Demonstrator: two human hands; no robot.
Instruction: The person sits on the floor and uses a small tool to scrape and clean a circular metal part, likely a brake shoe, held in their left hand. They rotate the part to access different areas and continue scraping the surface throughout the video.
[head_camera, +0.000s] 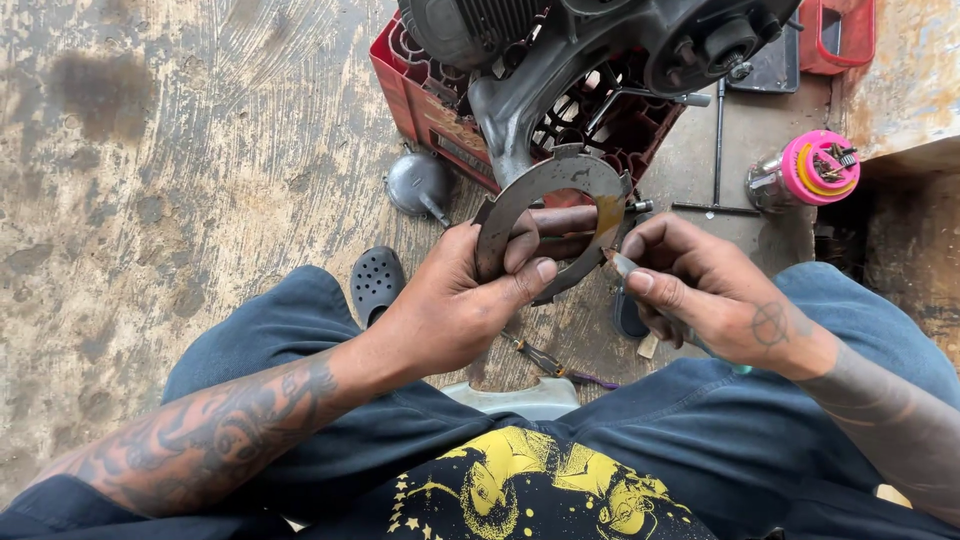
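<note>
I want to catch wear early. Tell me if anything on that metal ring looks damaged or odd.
The metal ring in the left hand has an orange-brown, rust-like patch on its right side, where the right hand points a small tool. The rest looks dull grey. I cannot tell whether it is cracked.

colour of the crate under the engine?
Red: the slotted plastic crate under the dark engine shows red; clearest in the head view.
</note>
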